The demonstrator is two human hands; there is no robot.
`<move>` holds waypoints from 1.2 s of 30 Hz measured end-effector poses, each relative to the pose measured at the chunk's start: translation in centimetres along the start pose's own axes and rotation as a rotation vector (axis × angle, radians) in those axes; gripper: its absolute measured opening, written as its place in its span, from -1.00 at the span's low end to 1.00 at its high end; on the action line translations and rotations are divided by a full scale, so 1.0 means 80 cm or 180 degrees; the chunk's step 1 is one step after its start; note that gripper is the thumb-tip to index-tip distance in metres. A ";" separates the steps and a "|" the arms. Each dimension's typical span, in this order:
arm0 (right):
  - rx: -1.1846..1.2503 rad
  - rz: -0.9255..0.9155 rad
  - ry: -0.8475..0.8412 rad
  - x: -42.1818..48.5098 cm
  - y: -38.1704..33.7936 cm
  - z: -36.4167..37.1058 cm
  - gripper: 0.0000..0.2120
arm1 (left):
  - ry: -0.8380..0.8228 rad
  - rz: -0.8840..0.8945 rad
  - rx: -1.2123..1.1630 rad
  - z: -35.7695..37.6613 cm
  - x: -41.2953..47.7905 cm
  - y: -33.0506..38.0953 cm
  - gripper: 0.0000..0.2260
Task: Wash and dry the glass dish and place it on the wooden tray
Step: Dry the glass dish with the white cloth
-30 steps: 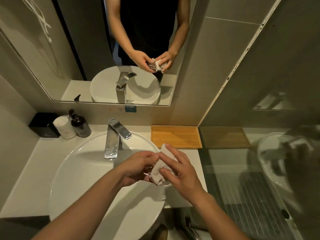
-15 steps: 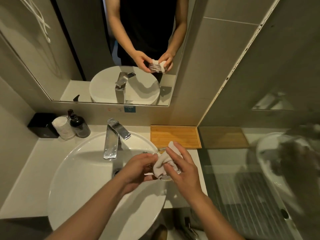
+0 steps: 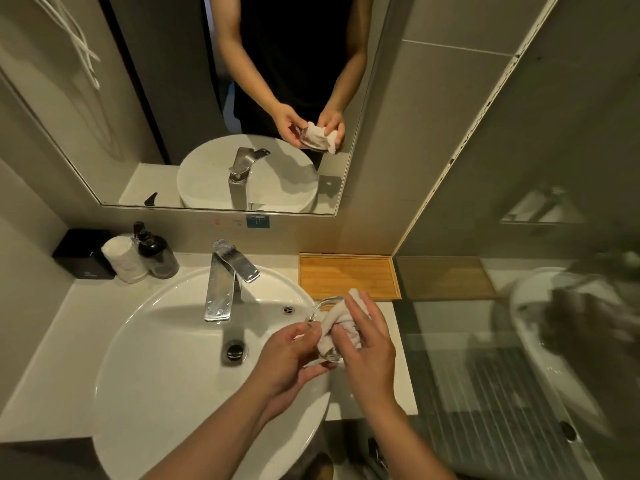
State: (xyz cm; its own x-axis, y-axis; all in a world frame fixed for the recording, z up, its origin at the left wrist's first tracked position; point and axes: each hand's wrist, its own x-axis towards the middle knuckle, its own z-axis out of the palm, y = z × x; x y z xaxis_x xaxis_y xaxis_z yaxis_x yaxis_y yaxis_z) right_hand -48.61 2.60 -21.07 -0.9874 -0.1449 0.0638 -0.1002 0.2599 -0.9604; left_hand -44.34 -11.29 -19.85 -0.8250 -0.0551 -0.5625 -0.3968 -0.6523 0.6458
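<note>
A small clear glass dish (image 3: 323,304) is held tilted over the right rim of the white basin (image 3: 166,341). My left hand (image 3: 289,358) is shut on the dish from below and the left. My right hand (image 3: 367,348) presses a bunched white cloth (image 3: 341,323) into the dish, fingers spread over it. Most of the dish is hidden by the cloth and hands; only its far rim and near edge show. The wooden tray (image 3: 348,275) lies on the counter just behind my hands, against the wall.
A chrome faucet (image 3: 225,282) stands at the back of the basin, with the drain (image 3: 235,351) below it. A black box (image 3: 83,254), a rolled white towel (image 3: 123,259) and a dark pump bottle (image 3: 154,252) sit back left. A glass partition (image 3: 485,358) closes off the right.
The cloth has shifted inside the dish as my right hand rubs it, and the dish's far rim now shows more. Both hands stay over the basin's right rim.
</note>
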 end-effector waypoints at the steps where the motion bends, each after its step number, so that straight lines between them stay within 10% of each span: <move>1: -0.0047 0.0011 -0.0160 0.002 0.003 -0.005 -0.52 | -0.0016 -0.0114 0.0135 -0.005 0.001 0.009 -0.70; 7: -0.0170 -0.0019 -0.1094 0.019 -0.002 -0.026 -0.52 | -0.0347 -0.0601 0.0921 -0.020 0.014 0.056 -0.58; 18: 0.0173 0.0274 -0.0126 -0.004 0.007 -0.009 -0.56 | -0.0006 -0.0194 -0.0421 0.006 -0.007 -0.019 -0.66; 28: -0.0140 0.0225 -0.0862 0.012 -0.007 -0.025 -0.57 | -0.0312 -0.0600 0.1077 -0.020 0.010 0.052 -0.62; 36: 0.0170 0.0467 0.0278 -0.017 -0.005 0.001 -0.55 | 0.0336 0.0070 0.0114 0.013 -0.001 -0.020 -0.72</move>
State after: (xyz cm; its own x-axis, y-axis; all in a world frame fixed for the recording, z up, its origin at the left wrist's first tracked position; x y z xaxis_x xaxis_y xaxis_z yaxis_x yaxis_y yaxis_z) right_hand -47.23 2.61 -20.80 -0.9980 -0.0251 -0.0572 0.0502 0.2208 -0.9740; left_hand -44.04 -9.47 -20.28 -0.7873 -0.1498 -0.5980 -0.3947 -0.6227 0.6756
